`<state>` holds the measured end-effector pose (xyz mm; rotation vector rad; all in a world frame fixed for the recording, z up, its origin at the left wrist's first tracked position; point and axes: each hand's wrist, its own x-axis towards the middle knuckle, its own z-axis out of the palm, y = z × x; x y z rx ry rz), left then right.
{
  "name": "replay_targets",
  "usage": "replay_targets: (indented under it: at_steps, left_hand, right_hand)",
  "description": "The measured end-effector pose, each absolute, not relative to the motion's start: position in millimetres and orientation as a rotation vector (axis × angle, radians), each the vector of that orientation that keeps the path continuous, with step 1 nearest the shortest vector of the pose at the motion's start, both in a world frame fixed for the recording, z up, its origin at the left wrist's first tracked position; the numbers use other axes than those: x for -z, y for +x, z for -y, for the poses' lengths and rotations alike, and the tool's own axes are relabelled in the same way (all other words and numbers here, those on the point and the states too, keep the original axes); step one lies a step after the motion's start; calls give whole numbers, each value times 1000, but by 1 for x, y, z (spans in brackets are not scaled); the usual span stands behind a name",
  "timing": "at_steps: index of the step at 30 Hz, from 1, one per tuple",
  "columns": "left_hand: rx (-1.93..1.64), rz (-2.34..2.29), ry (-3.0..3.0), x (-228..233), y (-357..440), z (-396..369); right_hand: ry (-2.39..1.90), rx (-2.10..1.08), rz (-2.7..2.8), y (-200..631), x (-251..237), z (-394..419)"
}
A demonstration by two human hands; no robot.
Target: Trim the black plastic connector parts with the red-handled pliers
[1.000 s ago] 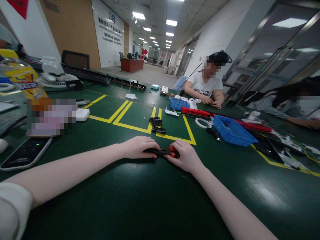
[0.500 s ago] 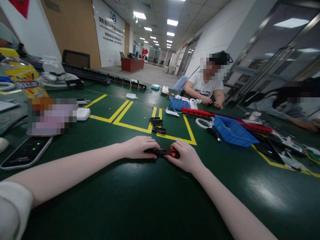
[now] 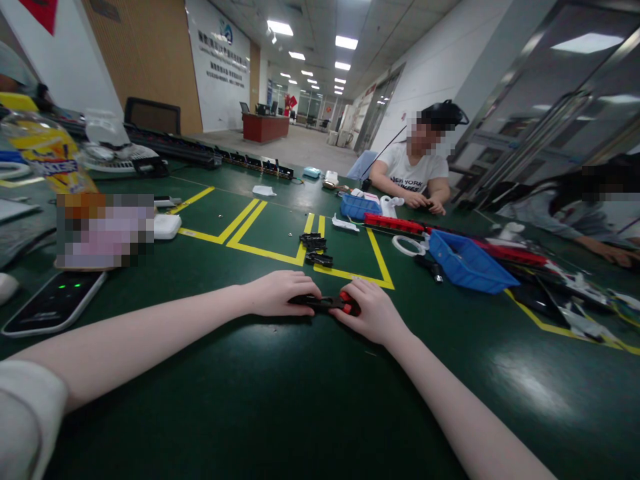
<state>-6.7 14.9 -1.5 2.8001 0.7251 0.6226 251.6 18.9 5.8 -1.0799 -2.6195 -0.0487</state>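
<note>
In the middle of the head view, my right hand [image 3: 374,310] is closed around the red grips of a pair of pliers [image 3: 330,303], whose dark jaws point left. My left hand [image 3: 276,293] pinches a small black part [image 3: 301,300], and the jaws meet its right end; whether they bite on it I cannot tell. Both hands stay low over the green table [image 3: 280,400]. Just beyond them lies a small pile of similar black parts [image 3: 315,243] across the yellow tape lines.
To the right stand a blue bin [image 3: 470,270], a roll of white tape [image 3: 407,246] and a red strip [image 3: 393,223]. A smaller blue bin [image 3: 357,207] is farther back. At left are a black-faced device [image 3: 55,300] and a drink bottle [image 3: 47,150]. Co-workers sit across and at right.
My hands, the pliers and the black part keep nearly the same place. The view has shifted very slightly.
</note>
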Motion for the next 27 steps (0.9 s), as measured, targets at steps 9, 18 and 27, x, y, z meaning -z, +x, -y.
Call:
replay_targets:
  at_steps: [9, 18, 27]
  left_hand:
    - [-644, -707, 2801, 2, -7, -16]
    - [-686, -669, 2816, 5, -8, -16]
    - [-734, -665, 2821, 6, -8, -18]
  right_hand:
    - [-1085, 40, 2636, 250, -8, -18]
    - [-1095, 20, 2638, 251, -8, -18]
    - [-1098, 36, 2613, 252, -6, -19]
